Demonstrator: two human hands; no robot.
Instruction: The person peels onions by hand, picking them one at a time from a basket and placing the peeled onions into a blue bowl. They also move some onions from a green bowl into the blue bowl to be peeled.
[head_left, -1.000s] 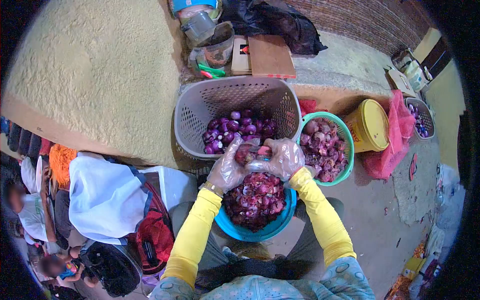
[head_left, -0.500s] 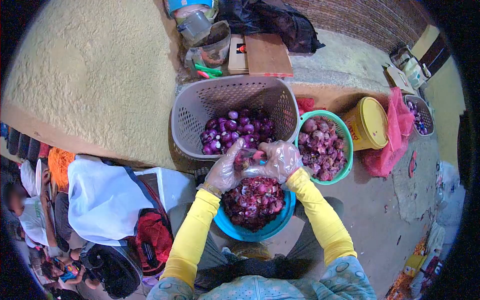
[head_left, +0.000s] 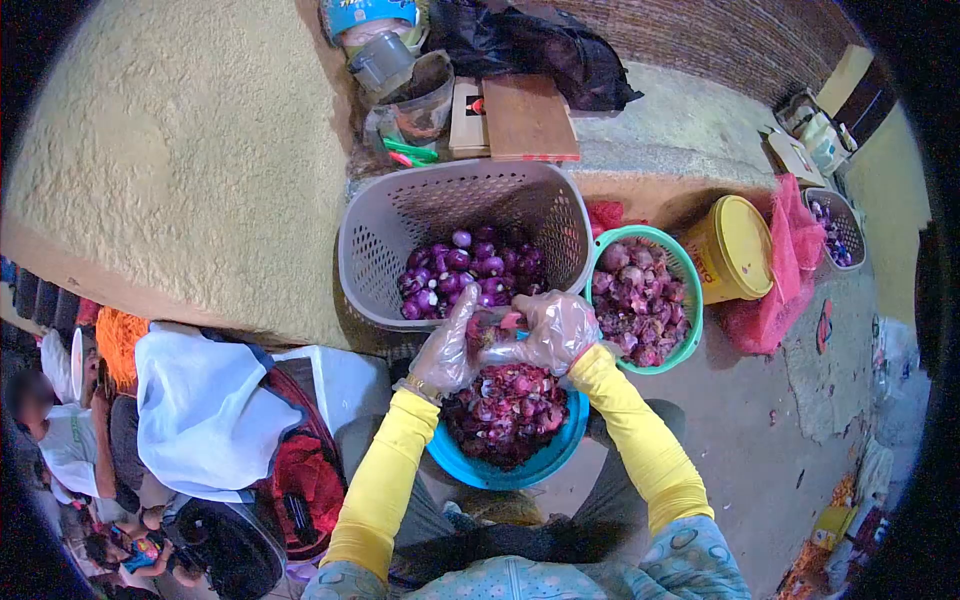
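Clear film gloves around one red onion

I see the left hand with its fingers closed around the side of a reddish onion, near the frame's centre. The right hand meets it with fingers curled close together; I cannot tell whether they pinch skin or a small tool. I judge a light, steady left hold best, because thin plastic may slide on papery layers. I would use short pulls, low over the basin, so loose bits drop inside.

Just below, dark, flaky skins heap up in the round blue basin. Above, glossy purple bulbs fill the bottom of a grey perforated basket. Right of centre, duller, rough-coated onions crowd a round green colander. Farther right, a yellow lidded bucket leans beside crinkled pink mesh.
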